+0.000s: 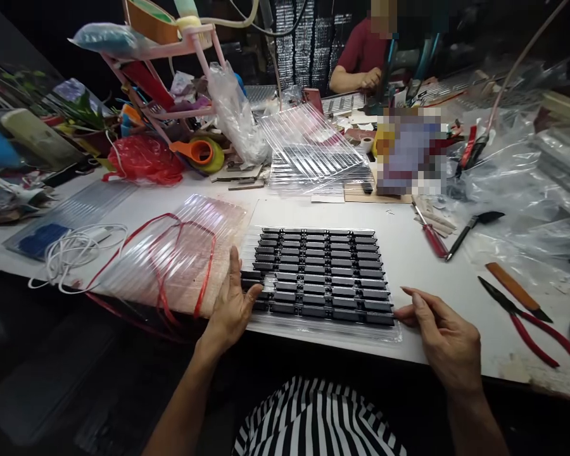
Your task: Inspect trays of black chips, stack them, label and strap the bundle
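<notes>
A clear plastic tray [323, 329] lies flat on the white table [408, 253], filled with rows of black parts [313, 278] that look like electronic chips. My left hand [230, 304] rests at the tray's left edge, fingers apart, thumb over the lower left rows and touching a black part there. At the lower right corner of the tray is my right hand [441, 329], its thumb and fingers bent, the fingertips by the tray's right edge. Nothing shows in its grasp.
Left of the tray lie clear plastic sheets [185, 234], red ribbon [209, 266] and a white cable [76, 256]. At the right are red-handled pliers [517, 313] and a screwdriver [432, 237]. Stacked trays [318, 152] stand behind. A person [361, 57] sits across the table.
</notes>
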Demonstrator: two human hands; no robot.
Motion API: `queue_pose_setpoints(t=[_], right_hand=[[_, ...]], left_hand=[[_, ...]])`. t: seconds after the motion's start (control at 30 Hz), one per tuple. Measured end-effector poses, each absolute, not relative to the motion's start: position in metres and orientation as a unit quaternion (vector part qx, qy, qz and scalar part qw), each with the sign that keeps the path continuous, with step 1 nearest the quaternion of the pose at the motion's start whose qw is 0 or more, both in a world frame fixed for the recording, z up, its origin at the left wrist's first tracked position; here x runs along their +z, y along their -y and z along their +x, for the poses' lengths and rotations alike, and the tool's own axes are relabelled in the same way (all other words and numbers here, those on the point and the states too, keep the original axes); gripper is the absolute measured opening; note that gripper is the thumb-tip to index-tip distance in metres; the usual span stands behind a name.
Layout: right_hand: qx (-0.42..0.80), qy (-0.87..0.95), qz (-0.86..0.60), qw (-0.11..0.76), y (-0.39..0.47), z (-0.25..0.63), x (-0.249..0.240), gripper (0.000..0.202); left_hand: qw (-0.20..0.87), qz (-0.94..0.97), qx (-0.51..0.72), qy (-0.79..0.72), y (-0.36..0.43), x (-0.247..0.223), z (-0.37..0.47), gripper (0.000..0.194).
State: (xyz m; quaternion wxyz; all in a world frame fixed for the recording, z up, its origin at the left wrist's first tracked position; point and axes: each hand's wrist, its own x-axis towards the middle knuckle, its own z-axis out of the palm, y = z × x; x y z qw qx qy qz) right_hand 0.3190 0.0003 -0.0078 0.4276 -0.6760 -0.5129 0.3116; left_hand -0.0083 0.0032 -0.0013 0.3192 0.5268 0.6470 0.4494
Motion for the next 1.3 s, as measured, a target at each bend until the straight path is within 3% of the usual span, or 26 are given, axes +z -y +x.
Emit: queue_pose_setpoints(t=[0.13, 0.37, 0.63, 0.97, 1.17, 1.3], right_hand=[[0.311, 0.513, -0.677, 0.427, -0.002, 0.320, -0.009, 0.034], [0.322, 0.516, -0.668, 0.428, -0.008, 0.321, -0.008, 0.035], [0.321, 0.532, -0.657, 0.427, -0.008, 0.319, -0.007, 0.037], [0.446, 0.571, -0.586, 0.363, -0.061, 0.328, 0.008, 0.048], [0.491, 0.518, -0.555, 0.427, -0.081, 0.318, 0.002, 0.045], [0.538, 0.455, -0.518, 0.485, -0.078, 0.318, 0.002, 0.040]], left_hand=[[0.313, 0.596, 0.366, -0.643, 0.003, -0.002, -0.002, 0.085], [0.227, 0.606, 0.331, -0.687, -0.040, 0.005, -0.025, 0.074], [0.214, 0.707, 0.233, -0.633, -0.095, -0.011, -0.023, 0.080], [0.241, 0.446, 0.499, -0.703, -0.091, -0.016, -0.043, 0.059], [0.347, 0.346, 0.591, -0.640, -0.092, -0.013, -0.043, 0.049], [0.329, 0.355, 0.628, -0.610, -0.089, -0.007, -0.039, 0.042]])
